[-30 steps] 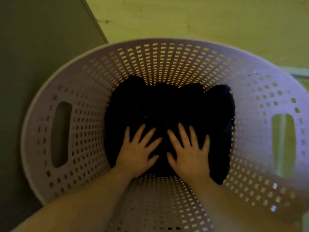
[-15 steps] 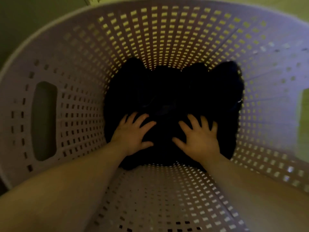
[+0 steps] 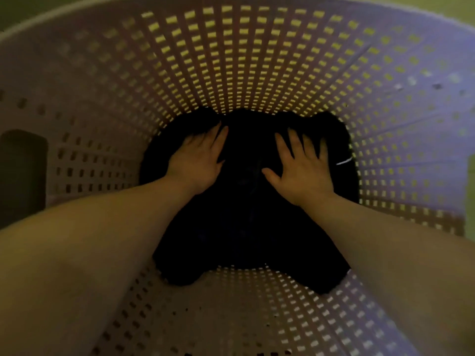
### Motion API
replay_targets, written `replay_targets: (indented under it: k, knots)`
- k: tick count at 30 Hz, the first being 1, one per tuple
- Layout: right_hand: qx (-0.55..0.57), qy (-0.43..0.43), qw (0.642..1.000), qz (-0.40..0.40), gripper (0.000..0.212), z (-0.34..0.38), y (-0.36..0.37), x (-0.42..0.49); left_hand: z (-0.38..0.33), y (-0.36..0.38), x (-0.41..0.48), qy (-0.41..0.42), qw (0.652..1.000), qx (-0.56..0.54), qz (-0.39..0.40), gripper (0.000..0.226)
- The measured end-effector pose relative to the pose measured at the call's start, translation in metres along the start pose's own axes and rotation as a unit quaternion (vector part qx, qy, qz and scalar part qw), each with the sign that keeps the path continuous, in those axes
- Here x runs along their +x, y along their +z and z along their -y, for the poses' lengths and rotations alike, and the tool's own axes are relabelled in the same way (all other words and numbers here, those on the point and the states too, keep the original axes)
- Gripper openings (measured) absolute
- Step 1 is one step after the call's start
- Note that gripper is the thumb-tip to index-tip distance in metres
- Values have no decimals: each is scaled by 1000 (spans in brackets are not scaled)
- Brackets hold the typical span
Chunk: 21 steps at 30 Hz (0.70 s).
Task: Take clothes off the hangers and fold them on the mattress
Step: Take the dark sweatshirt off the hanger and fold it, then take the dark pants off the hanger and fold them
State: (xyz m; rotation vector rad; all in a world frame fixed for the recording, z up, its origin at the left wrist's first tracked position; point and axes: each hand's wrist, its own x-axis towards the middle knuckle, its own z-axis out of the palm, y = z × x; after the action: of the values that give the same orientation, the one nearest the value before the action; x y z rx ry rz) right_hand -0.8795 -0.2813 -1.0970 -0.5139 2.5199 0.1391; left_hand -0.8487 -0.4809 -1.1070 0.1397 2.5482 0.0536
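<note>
**Both hands flat on dark clothing in the bottom of a laundry basket**

View is straight down into a pale, perforated plastic laundry basket (image 3: 257, 60). Its wall fills nearly the whole frame. Light is dim, and yellow-green shows through the rows of small rectangular holes on the far side. A tall handle slot (image 3: 23, 173) is cut into the wall at left.

Dark clothing (image 3: 246, 227), black or very deep navy, lies bunched at the bottom of the basket. It covers most of the floor and laps a little way up the wall at the far and near edges. Folds and garment type are too dark to make out. A thin pale streak (image 3: 344, 161) sits at the cloth's right edge; I cannot tell what it is.

The left hand (image 3: 198, 160) lies palm-down on the far left part of the clothing. Its fingers are straight and close together, with the tips at the cloth's far edge. It grasps nothing.

The right hand (image 3: 300, 168) lies palm-down on the far right part. Its fingers are spread and the thumb is angled toward the centre. It also rests flat, with nothing gripped.

The hands are apart, with a strip of dark cloth between them. Both bare forearms reach in from the near rim, the left forearm (image 3: 90, 240) and the right forearm (image 3: 398, 247).
</note>
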Motion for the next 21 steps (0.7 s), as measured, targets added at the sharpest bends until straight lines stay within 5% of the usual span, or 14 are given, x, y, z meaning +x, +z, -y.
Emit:
replay_targets:
  k: [6, 21]
  knots:
    - [-2, 31, 996, 85, 75, 9, -31, -10, -15, -26, -16, -10, 998, 53, 45, 72]
    - [138, 145, 978, 66, 61, 62, -216, -205, -50, -210, -208, -66, 990, -120, -10, 62]
